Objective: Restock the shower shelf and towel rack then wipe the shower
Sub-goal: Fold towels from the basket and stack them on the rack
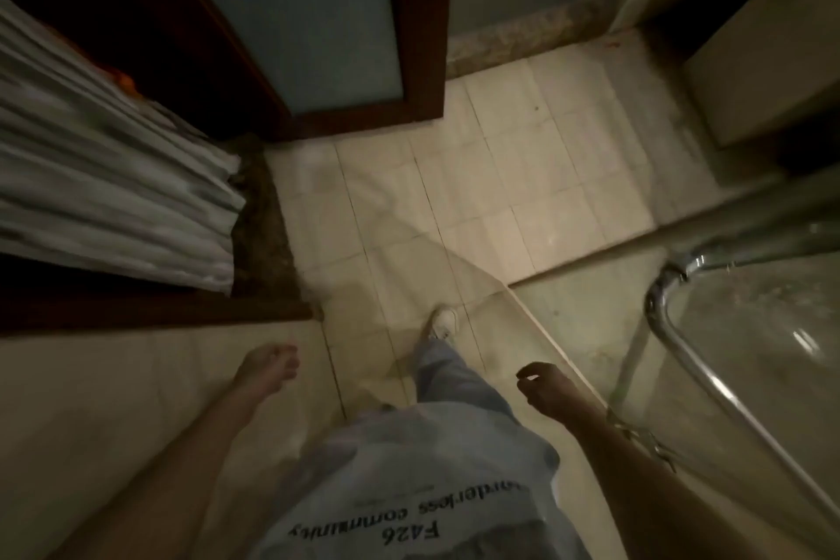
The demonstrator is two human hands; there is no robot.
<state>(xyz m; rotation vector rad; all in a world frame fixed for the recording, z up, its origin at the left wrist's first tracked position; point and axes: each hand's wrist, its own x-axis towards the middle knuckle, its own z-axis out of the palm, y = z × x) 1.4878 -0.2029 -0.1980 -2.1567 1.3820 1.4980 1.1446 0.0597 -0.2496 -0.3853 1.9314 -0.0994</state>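
I look down at a dim bathroom floor. My left hand (268,366) hangs at lower left with loosely curled fingers and nothing in it. My right hand (543,386) hangs at lower right, fingers apart and curled, holding nothing. A white pleated shower curtain (113,177) hangs at the left over a dark stone threshold (263,218). At the right a chrome rail (672,323) edges a glass shower panel (772,332). No shelf, towel or cloth shows.
Beige floor tiles (454,196) stretch ahead, with my white shoe (443,323) stepping forward. A dark wood door with a frosted glass pane (291,14) stands ahead. A pale cabinet or wall block (763,73) sits at the far right.
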